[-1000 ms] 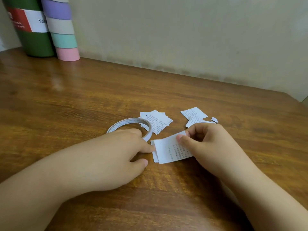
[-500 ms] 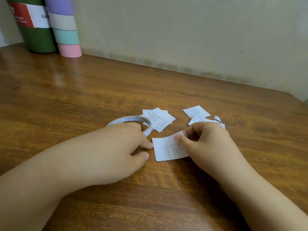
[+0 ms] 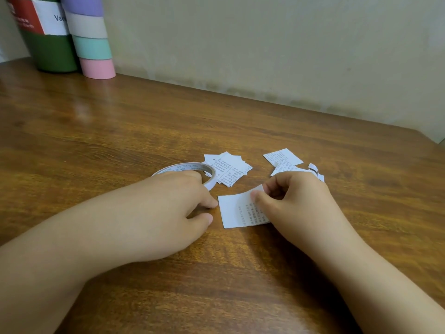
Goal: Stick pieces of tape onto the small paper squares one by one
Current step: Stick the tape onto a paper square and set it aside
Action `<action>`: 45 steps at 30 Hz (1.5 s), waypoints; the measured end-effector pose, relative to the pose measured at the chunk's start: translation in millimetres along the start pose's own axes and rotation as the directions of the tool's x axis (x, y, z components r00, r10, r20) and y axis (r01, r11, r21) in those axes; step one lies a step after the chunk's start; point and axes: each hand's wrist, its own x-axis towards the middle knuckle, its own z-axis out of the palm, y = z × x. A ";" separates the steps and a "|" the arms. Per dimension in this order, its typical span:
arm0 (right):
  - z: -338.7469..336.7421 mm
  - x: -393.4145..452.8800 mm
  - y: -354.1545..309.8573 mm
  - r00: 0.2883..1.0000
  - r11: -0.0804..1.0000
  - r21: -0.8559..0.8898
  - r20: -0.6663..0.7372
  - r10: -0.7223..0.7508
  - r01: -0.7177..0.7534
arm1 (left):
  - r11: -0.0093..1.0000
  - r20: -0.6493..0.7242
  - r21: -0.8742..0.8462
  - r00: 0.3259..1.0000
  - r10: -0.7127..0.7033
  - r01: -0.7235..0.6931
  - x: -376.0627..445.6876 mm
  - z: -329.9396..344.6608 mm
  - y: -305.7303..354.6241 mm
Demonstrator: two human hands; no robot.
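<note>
Paper square (image 3: 237,210) flat on wooden table (image 3: 265,131), front centre, between both hands; printed side up, small rows of characters, too fine to read

Right hand (image 3: 292,201): thumb and curled forefinger pinching the square's far right corner, remaining fingers curled in, palm over the square's right part

Left hand (image 3: 168,208): fingers curled over the near rim of tape roll (image 3: 186,170), forefinger tip at the square's left edge – contact not resolvable; thumb just below, tip apart from the paper

Compared with one second ago: narrow white strip along the square's left edge gone from view; square shifted slightly right, away from left thumb; grip on roll and pinch on corner unchanged

Tape roll lying flat, just left of and behind the square; inner ring lettering inverted, roughly "YUN YOU JIAO DAI"

Behind the roll, touching it – left stack of printed squares (image 3: 228,169). Right stack (image 3: 284,161) beyond right hand, with small scraps (image 3: 314,168) beside

Far left against the wall: green canister (image 3: 48,44), red and white label, letters "Va" legible, rest hidden; touching it, striped tube (image 3: 92,42) banded purple, beige, teal, pink
</note>
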 end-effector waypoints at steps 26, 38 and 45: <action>-1.2 -0.5 -1.9 1.000 1.000 -0.005 0.010 -0.001 0.001 | 0.997 0.028 -0.082 1.000 0.009 -0.007 -0.1 0.2 0.2; -1.7 -0.6 -2.1 1.000 1.000 -0.012 0.015 -0.008 0.008 | 0.996 0.030 -0.086 0.999 0.013 -0.010 0.0 1.2 -1.0; -1.0 -0.5 -2.7 1.000 1.000 -0.021 0.017 -0.001 0.002 | 0.997 0.031 -0.071 0.999 0.010 -0.007 0.8 0.5 -0.2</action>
